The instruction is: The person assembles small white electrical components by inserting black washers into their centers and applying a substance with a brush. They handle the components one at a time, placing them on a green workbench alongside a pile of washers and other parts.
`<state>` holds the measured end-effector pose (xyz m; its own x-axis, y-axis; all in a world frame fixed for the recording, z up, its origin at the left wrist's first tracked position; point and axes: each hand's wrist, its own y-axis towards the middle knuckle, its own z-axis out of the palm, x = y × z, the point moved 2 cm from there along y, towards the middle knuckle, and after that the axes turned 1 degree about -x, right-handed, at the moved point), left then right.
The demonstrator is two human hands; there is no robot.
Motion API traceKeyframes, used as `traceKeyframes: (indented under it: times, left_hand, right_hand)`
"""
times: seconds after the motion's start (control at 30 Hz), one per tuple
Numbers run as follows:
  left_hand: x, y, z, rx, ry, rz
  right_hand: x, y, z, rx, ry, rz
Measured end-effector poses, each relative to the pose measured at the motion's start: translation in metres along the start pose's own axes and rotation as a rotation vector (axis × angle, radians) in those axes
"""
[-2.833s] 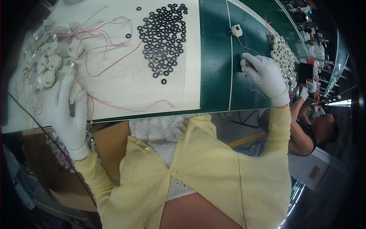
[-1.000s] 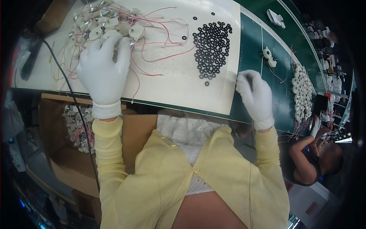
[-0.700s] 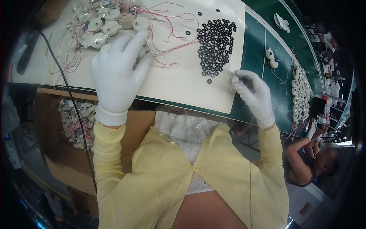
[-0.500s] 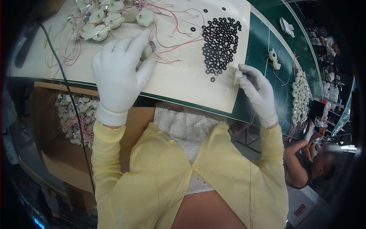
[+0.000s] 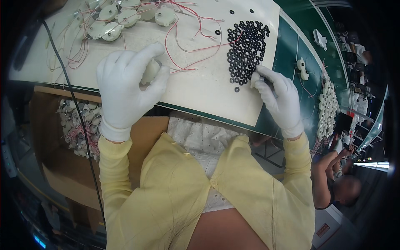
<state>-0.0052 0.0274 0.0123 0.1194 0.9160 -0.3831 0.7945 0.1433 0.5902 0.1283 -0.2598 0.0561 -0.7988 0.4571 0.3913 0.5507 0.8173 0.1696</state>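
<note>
My left hand [image 5: 125, 83], in a white glove, is closed around a small motor with a cream plastic housing [image 5: 151, 71], held between thumb and fingers above the near table edge. Fingers hide part of it. Red and white wires [image 5: 183, 68] run across the table just to its right. My right hand [image 5: 285, 102], also gloved, pinches a small whitish part with a grey section [image 5: 255, 79]. Its exact kind is hidden by the fingers. That part is beside the lower right of a patch of black rubber rings [image 5: 248, 50] lying on the white sheet.
More cream motors with wires [image 5: 110, 29] are piled at the far left. A cardboard box [image 5: 62, 164] full of similar motors stands below the table on the left, with a black cable [image 5: 79, 100] in front. Rows of motors [image 5: 328, 108] and another person [image 5: 329, 179] are at the right.
The motor in my left hand has turned, showing more of its pale housing, and that hand has shifted slightly left. My right hand has brought its part left, closer to the black rings.
</note>
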Motion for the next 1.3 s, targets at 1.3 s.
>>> traceKeyframes:
  times: [1.3]
  left_hand:
    - [0.001,-0.028,-0.009,-0.224,-0.212,-0.075]
  right_hand:
    - [-0.020,-0.048,-0.014,-0.217,-0.571,0.203]
